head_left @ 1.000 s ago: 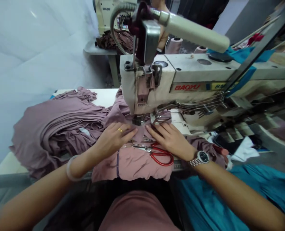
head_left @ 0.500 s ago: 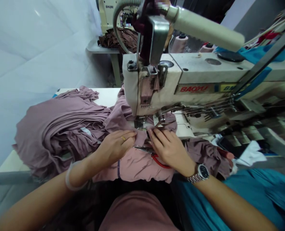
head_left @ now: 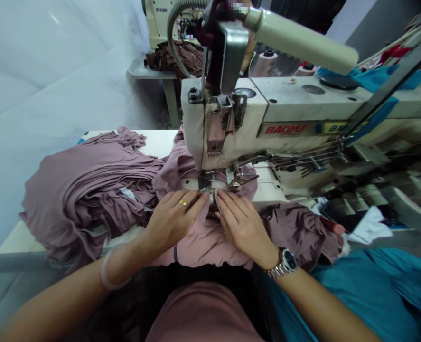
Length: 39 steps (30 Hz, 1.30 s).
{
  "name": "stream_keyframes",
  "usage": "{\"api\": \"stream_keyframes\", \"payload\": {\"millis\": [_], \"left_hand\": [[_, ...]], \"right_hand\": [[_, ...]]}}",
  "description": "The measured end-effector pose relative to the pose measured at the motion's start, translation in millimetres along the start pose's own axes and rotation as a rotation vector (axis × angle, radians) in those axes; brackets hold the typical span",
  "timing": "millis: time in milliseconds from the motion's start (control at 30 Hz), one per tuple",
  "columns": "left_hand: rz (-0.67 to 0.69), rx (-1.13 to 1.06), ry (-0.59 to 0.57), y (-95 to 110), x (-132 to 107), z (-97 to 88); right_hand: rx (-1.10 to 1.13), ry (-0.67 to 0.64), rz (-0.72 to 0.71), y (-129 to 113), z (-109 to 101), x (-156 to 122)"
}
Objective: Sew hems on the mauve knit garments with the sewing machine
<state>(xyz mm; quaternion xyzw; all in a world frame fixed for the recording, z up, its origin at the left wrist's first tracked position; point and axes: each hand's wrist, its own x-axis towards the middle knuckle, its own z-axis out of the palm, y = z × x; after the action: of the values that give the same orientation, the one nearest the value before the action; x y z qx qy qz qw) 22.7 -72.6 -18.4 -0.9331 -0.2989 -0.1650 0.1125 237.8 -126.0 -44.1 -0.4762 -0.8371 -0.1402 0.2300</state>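
My left hand pinches the mauve fabric just in front of the presser foot; a ring shows on one finger. On the other side, my right hand has its fingers pressed together on the same fabric, close to the needle area. Above both hands stands the head of the sewing machine. Part of the mauve piece lies behind the foot. Beneath my wrists, a pink cloth covers the front edge of the table. My palms hide the fingertips' undersides.
To the left lies a thick stack of mauve fabric pieces on the white table. Darker mauve cloth is bunched at right, above teal fabric. Thread cones and another machine stand behind.
My right hand has shifted slightly left, and the fabric between my hands is drawn up narrower. Red-handled scissors seen under my right hand before are now out of sight.
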Motion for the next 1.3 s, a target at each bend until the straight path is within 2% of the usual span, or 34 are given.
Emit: {"api": "stream_keyframes", "payload": {"millis": [167,467,733,900,1100,1300], "left_hand": [[-0.047,0.016,-0.01,6,1,2.1],[-0.067,-0.004,-0.004,12,1,7.7],[-0.038,-0.022,-0.018,9,3,6.0],[-0.037,-0.006,-0.028,8,3,5.4],[-0.033,-0.001,-0.016,6,4,6.1],[-0.067,0.014,-0.041,1,9,7.4]], "right_hand": [[0.126,0.081,0.058,-7,5,4],[0.005,-0.034,-0.02,-7,0,9],[-0.008,-0.045,-0.046,-3,0,13],[-0.004,-0.059,-0.042,-3,0,13],[0.037,-0.004,-0.01,1,4,13],[0.035,-0.054,0.036,-1,3,25]]}}
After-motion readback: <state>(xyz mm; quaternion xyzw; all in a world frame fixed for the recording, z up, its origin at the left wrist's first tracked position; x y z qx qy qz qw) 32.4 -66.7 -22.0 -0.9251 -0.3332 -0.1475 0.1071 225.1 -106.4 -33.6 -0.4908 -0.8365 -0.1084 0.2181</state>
